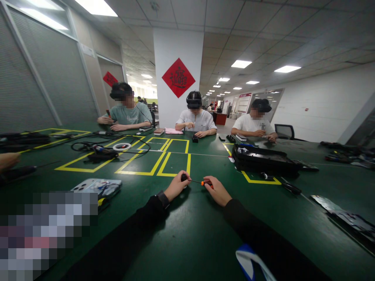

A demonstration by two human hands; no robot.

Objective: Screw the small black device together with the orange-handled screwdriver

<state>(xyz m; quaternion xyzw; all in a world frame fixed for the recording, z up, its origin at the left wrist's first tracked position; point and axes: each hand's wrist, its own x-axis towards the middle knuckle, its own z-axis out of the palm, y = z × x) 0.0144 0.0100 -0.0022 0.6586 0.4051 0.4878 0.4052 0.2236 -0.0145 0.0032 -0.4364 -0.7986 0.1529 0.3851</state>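
Above the green table [187, 242], my left hand [175, 186] is closed around a small black part [184, 177], whose exact kind I cannot make out. My right hand [218, 192] grips a screwdriver [202, 183] by its orange and black handle. The thin shaft points left and its tip reaches the black part; whether it sits in a screw is too small to see. Both hands are close together near the table's middle, with fingers bent around what they hold.
A black open case [263, 158] lies to the right, with a dark tool [291, 189] near it. Cables [96, 148] and a flat device [101, 187] are on the left. A blue and white strap [253, 261] hangs near my right arm. Several people sit around the table.
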